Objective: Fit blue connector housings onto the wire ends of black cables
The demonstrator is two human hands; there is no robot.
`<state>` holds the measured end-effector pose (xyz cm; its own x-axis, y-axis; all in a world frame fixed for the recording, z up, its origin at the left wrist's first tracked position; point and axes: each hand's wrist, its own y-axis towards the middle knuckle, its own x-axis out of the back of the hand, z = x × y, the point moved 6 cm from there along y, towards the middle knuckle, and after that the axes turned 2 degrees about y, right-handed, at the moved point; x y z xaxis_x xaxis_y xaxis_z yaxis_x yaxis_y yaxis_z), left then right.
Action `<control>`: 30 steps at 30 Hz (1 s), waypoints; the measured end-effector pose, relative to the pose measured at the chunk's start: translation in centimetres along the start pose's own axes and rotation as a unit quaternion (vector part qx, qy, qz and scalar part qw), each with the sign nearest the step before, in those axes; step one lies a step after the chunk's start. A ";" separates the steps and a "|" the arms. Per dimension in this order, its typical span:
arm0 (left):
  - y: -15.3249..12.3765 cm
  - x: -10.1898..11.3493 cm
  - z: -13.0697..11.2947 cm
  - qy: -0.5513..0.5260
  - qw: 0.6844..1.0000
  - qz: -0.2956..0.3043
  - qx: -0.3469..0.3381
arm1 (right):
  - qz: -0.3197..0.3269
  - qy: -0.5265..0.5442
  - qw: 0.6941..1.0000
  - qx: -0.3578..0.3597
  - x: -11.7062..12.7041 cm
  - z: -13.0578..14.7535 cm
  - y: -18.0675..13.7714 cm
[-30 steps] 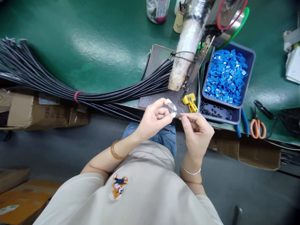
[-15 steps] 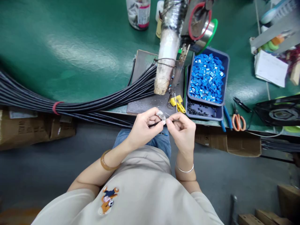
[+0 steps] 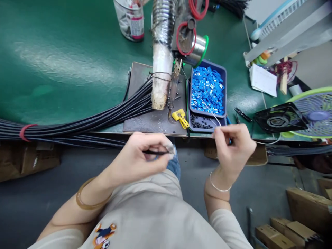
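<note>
Just past the table's front edge, my left hand [image 3: 142,155] is closed in a pinch on a black cable [image 3: 158,152], whose tip is hidden at the fingertips. A whitish wrap covers a fingertip of this hand. To the right, my right hand [image 3: 234,143] pinches the end of thin solder wire [image 3: 203,101], which runs back toward a solder spool [image 3: 199,48] with a green rim. Between the hands and the spool, a soldering iron [image 3: 174,88] points down over a dark board [image 3: 141,122]. On that board lies a yellow clip-like tool [image 3: 181,118].
A bundle of black cables [image 3: 77,124] runs along the left edge. One tray holds blue connector pieces [image 3: 207,90], above another with small black parts [image 3: 201,121]. A foil-wrapped duct [image 3: 162,65] hangs over the board. Pliers [image 3: 242,114] and a fan [image 3: 317,114] are at right.
My hands have moved apart: the right went right, drawing the solder wire across the trays, while the left moved left and down with the cable. The camera view has shifted right.
</note>
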<state>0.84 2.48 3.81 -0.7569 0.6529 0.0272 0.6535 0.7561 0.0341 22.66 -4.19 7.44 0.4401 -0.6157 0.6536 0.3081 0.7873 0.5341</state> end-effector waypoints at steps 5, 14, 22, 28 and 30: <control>0.2 -0.1 0.6 -0.070 0.997 0.014 0.027 | 0.107 -0.146 0.982 0.045 -3.5 -5.9 6.1; 0.7 1.7 6.9 -0.337 0.913 -0.164 0.161 | 0.227 -0.120 0.966 0.024 -7.4 -10.2 10.0; 1.7 0.9 5.7 -0.279 0.941 -0.152 0.116 | 0.143 -0.083 0.986 0.030 -5.2 -9.0 9.9; 2.3 0.4 5.4 -0.230 0.955 -0.167 0.084 | -0.040 0.028 0.999 0.003 -1.1 -5.8 5.6; 2.5 0.3 5.3 -0.216 0.959 -0.167 0.078 | -0.032 0.190 0.980 -0.047 -1.7 -4.4 3.1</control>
<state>2.21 4.79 -1.36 -0.8747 0.3049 -0.3767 0.3925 0.9016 -0.1818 26.61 -0.57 5.66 0.6938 -0.6216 0.3637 0.4145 0.7576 0.5041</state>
